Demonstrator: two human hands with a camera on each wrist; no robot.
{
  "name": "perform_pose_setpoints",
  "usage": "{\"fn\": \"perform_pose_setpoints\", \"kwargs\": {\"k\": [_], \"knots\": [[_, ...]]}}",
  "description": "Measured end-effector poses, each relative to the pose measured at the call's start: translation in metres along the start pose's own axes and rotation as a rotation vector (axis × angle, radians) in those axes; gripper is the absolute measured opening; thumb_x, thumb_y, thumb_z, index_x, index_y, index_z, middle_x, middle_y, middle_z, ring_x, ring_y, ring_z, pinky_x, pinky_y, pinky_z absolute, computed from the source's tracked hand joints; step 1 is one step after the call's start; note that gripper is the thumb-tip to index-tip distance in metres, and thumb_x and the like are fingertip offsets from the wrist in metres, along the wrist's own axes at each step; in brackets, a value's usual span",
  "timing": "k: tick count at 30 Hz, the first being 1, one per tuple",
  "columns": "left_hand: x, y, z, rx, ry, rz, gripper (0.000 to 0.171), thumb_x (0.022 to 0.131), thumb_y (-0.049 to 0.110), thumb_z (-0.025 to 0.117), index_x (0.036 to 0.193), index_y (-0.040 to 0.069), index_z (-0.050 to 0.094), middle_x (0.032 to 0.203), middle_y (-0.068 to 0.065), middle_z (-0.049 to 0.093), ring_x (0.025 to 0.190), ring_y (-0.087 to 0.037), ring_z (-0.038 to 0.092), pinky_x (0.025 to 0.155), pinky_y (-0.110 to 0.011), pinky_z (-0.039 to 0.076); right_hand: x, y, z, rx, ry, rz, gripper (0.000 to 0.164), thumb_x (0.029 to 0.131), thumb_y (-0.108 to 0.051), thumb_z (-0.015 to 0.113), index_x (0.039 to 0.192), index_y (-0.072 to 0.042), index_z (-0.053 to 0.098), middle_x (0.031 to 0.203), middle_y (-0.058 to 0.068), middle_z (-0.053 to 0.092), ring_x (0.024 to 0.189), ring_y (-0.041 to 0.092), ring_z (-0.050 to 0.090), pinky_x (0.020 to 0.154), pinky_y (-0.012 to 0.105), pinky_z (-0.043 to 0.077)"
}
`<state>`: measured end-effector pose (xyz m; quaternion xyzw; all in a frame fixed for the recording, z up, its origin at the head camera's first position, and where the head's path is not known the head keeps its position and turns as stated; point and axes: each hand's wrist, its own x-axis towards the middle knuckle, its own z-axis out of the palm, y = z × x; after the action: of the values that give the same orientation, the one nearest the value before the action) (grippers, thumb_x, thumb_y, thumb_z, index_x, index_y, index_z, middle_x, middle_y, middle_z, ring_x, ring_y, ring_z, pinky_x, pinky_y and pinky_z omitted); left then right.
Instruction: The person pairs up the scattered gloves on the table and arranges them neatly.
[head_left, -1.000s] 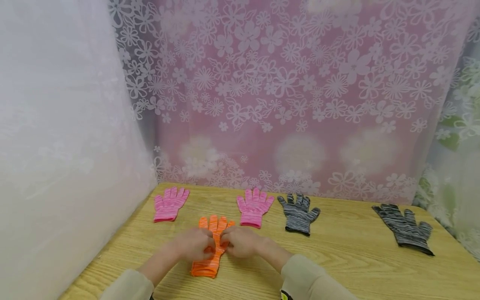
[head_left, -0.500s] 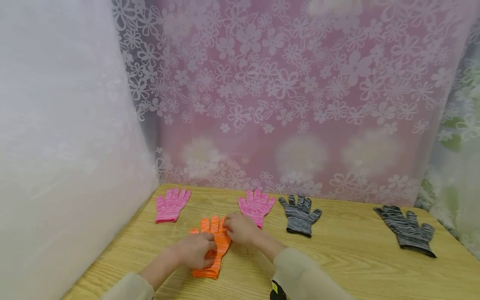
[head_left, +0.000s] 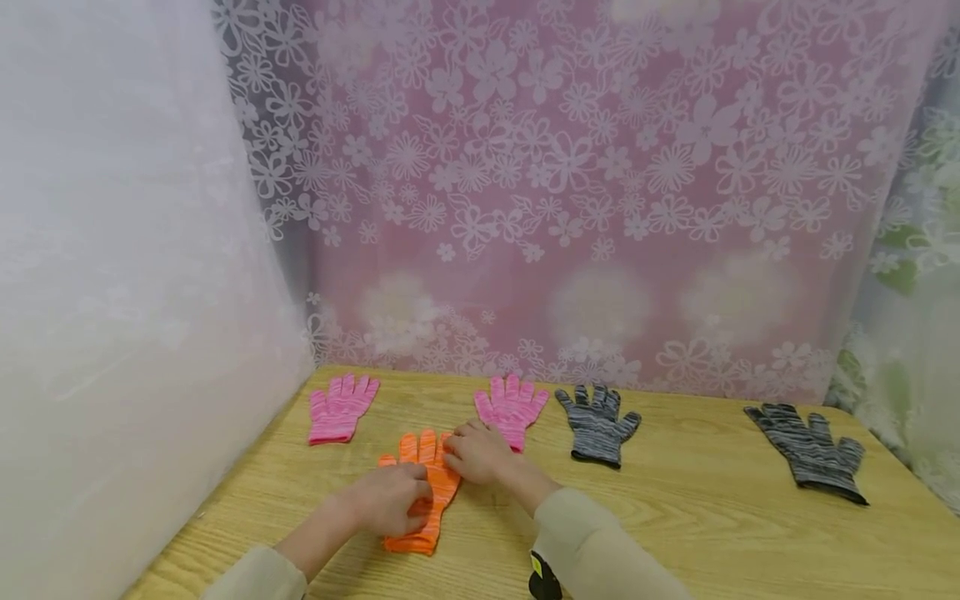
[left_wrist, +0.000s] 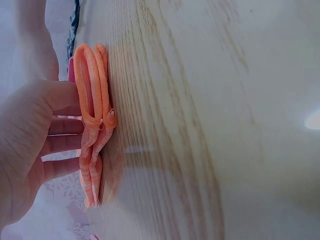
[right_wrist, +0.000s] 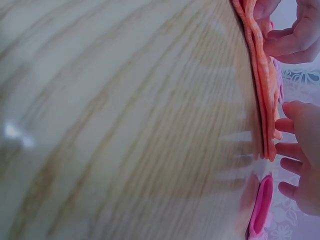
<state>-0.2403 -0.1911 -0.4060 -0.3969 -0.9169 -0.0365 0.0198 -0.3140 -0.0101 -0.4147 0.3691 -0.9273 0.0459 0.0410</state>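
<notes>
An orange knit glove [head_left: 444, 487] lies in front of me, fingers pointing away. In the left wrist view two cuff rims [left_wrist: 91, 85] show one above the other, the upper one gaping. My left hand [head_left: 393, 500] rests on the glove's left side and palm, its extended fingertips [left_wrist: 70, 145] against the fabric. My right hand [head_left: 480, 454] touches the glove's far right fingers, and its own fingers [right_wrist: 287, 150] are spread in the right wrist view. Part of the orange glove is hidden under both hands.
Pink gloves lie at the back left [head_left: 341, 410] and just behind my right hand [head_left: 512, 404]. Grey-black gloves lie at centre right [head_left: 597, 425] and far right [head_left: 813, 454]. Flowered curtains [head_left: 562, 208] stand behind the wooden table [head_left: 675, 533] and at its sides.
My right hand has moved away from me, from the glove's middle to its right fingers. The glove's leftmost finger now shows spread out. My left hand has stayed about where it was.
</notes>
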Motion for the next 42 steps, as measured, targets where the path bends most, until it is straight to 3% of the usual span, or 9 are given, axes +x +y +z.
{"fn": "perform_pose_setpoints", "kwargs": {"k": [6, 14, 21, 24, 30, 36, 42], "knots": [[-0.0002, 0.0006, -0.0003, -0.003, 0.001, 0.008, 0.008, 0.081, 0.024, 0.067, 0.083, 0.016, 0.064, 0.077, 0.010, 0.044, 0.064, -0.002, 0.040, 0.060, -0.018, 0.038, -0.0006, 0.0012, 0.0038, 0.008, -0.042, -0.009, 0.032, 0.096, -0.033, 0.048, 0.119, -0.017, 0.062, 0.124, 0.002, 0.055, 0.119, 0.021, 0.043, 0.096, 0.050, 0.035], [0.0000, 0.0005, 0.0003, 0.017, 0.020, 0.017, 0.009, 0.080, 0.024, 0.067, 0.081, 0.016, 0.063, 0.077, 0.009, 0.044, 0.065, -0.003, 0.041, 0.061, -0.019, 0.039, 0.0013, 0.0013, 0.0071, -0.023, 0.017, -0.037, 0.032, 0.096, -0.028, 0.047, 0.122, -0.014, 0.061, 0.128, 0.002, 0.053, 0.122, 0.023, 0.042, 0.096, 0.050, 0.035], [0.0005, 0.0005, -0.0006, 0.012, 0.013, 0.007, 0.008, 0.081, 0.023, 0.067, 0.083, 0.016, 0.064, 0.078, 0.009, 0.044, 0.066, -0.004, 0.041, 0.062, -0.019, 0.039, 0.0014, 0.0004, 0.0088, -0.054, -0.045, 0.009, 0.039, 0.096, -0.033, 0.045, 0.130, -0.016, 0.055, 0.134, 0.001, 0.049, 0.126, 0.024, 0.039, 0.099, 0.050, 0.032], [0.0004, 0.0006, -0.0007, 0.009, 0.004, 0.000, 0.009, 0.081, 0.024, 0.067, 0.082, 0.016, 0.063, 0.078, 0.010, 0.044, 0.066, -0.004, 0.041, 0.062, -0.019, 0.039, 0.0004, 0.0011, 0.0094, -0.052, -0.026, 0.016, 0.037, 0.097, -0.033, 0.045, 0.127, -0.017, 0.057, 0.132, 0.002, 0.049, 0.125, 0.023, 0.039, 0.098, 0.049, 0.033], [0.0006, -0.0005, 0.0013, 0.010, 0.012, 0.012, 0.009, 0.081, 0.024, 0.067, 0.081, 0.017, 0.063, 0.077, 0.010, 0.044, 0.065, -0.003, 0.040, 0.061, -0.019, 0.038, -0.0010, 0.0022, 0.0081, -0.092, 0.069, -0.059, 0.029, 0.097, -0.029, 0.046, 0.116, -0.018, 0.064, 0.126, 0.001, 0.054, 0.121, 0.021, 0.042, 0.097, 0.047, 0.035], [0.0013, -0.0014, 0.0010, 0.028, 0.028, 0.019, 0.009, 0.080, 0.025, 0.067, 0.081, 0.017, 0.062, 0.076, 0.011, 0.042, 0.064, -0.003, 0.039, 0.060, -0.019, 0.037, -0.0033, -0.0001, 0.0068, -0.144, 0.015, -0.120, 0.033, 0.097, -0.030, 0.044, 0.124, -0.020, 0.060, 0.129, -0.004, 0.052, 0.123, 0.020, 0.042, 0.097, 0.044, 0.034], [-0.0002, 0.0003, 0.0016, 0.031, 0.027, 0.012, 0.009, 0.079, 0.025, 0.067, 0.081, 0.017, 0.062, 0.077, 0.011, 0.042, 0.065, -0.003, 0.040, 0.060, -0.018, 0.037, -0.0034, -0.0008, 0.0089, -0.132, 0.008, -0.110, 0.031, 0.096, -0.030, 0.045, 0.122, -0.020, 0.060, 0.128, -0.004, 0.054, 0.121, 0.019, 0.043, 0.098, 0.045, 0.033]]}}
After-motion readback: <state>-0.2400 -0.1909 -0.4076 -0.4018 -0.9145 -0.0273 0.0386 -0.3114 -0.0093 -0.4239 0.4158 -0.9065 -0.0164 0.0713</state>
